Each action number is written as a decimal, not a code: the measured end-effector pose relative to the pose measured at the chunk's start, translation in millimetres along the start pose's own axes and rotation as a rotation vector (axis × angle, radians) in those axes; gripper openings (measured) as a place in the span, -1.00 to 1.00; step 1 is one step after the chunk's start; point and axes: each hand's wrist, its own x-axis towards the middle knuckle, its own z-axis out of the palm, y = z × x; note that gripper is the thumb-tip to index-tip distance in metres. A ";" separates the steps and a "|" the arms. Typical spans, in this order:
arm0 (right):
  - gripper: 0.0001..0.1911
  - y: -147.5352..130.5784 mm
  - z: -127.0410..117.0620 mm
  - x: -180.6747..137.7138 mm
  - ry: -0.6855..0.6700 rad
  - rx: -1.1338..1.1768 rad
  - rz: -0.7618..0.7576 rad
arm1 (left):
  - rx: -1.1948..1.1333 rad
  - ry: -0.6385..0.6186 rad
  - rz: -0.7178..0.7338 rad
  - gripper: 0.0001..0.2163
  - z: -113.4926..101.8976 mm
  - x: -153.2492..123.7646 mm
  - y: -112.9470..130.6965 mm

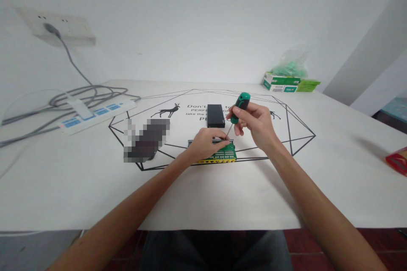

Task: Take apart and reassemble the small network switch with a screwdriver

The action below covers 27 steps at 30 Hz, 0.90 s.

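My right hand (254, 120) is closed around the green and black handle of a screwdriver (242, 103), which leans with its handle up and to the right. The thin shaft points down at a green circuit board (226, 155) with a yellow strip along its near edge. My left hand (205, 143) is closed over the board's left and middle part, thumb and forefinger close to the screwdriver's tip. Those fingers hide the tip, so whether a screw sits under it cannot be made out. Just behind the board lies a black rectangular box (216, 114).
A blurred-out dark object (148, 139) lies left of my hands. Further left are a white power strip (100, 114) and coiled grey cables (85, 92). Green and white boxes (281, 81) with a plastic bag stand at the back right. A red object (397, 161) sits at the right edge.
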 end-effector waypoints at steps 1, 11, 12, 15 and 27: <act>-0.67 0.7 -0.4 0.2 0.001 0.017 -0.005 | 0.012 0.006 0.005 -0.86 -0.2 0.1 -1.2; -0.66 -2.8 -14.7 6.9 0.223 0.051 -0.073 | 0.199 0.325 0.023 -0.84 -31.1 1.4 -9.6; -0.65 -2.7 -15.7 7.4 0.236 0.042 -0.063 | 0.195 0.345 0.017 -0.84 -33.7 1.8 -9.8; -0.64 -0.2 -16.0 7.8 0.222 0.023 -0.038 | 0.189 0.308 -0.001 -0.83 -37.3 2.7 -11.8; -0.67 5.2 -9.0 4.8 0.113 0.003 -0.034 | 0.509 0.060 -0.148 -0.79 -40.0 -2.9 -33.9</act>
